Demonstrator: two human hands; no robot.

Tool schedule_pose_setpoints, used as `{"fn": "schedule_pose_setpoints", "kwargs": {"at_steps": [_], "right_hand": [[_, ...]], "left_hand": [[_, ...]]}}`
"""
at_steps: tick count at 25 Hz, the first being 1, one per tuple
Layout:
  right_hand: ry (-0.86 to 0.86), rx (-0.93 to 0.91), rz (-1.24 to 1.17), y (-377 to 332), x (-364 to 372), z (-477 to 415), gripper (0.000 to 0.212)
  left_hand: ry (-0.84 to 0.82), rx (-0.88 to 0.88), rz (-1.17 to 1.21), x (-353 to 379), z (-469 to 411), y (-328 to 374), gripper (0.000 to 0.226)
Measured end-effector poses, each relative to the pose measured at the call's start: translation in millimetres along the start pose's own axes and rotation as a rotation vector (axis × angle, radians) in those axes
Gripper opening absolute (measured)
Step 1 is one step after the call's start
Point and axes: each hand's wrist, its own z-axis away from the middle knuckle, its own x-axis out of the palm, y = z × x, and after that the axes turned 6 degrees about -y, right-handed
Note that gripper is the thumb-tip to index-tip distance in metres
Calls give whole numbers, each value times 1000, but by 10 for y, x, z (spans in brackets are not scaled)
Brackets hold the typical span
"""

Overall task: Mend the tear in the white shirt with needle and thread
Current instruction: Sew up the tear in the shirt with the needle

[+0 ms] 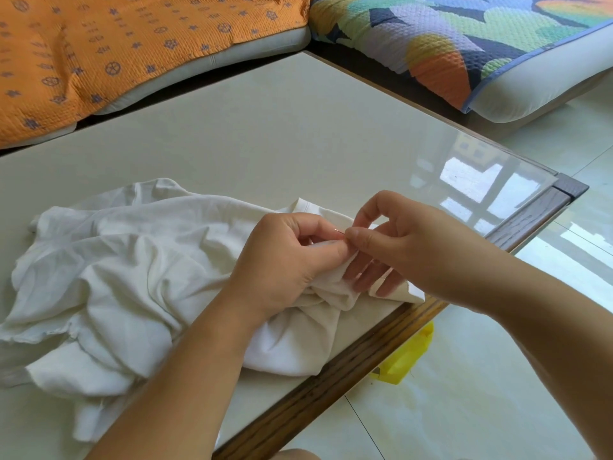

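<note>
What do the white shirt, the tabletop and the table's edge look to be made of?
The white shirt looks like soft matte cotton-type knit: it creases and bunches limply. The tabletop seems glass over a beige surface: clear corner, sharp window reflections. The table's edge looks like dark-stained wood, showing grain.

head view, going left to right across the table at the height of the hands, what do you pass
bunched white shirt → left hand gripping its fabric → needle, only a thin sliver showing → right hand pinching it → table's wooden corner
</note>
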Motion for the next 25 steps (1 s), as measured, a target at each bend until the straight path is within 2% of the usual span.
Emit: {"fn": "schedule_pose_setpoints", "kwargs": {"at_steps": [3, 8, 18, 21, 25], "right_hand": [[104, -69, 235, 8, -46, -17, 8], [204, -128, 324, 10, -90, 9, 8], [204, -76, -94, -19, -48, -5, 21], [209, -86, -86, -20, -38, 0, 20], [189, -95, -39, -35, -29, 11, 8]], "left_hand": [[39, 23, -32, 55, 4, 7, 3], [63, 27, -20, 61, -11, 16, 3], [7, -22, 209, -1, -39, -6, 13], [14, -22, 190, 7, -37, -7, 13], [31, -14, 132, 17, -29, 1, 10]]}}
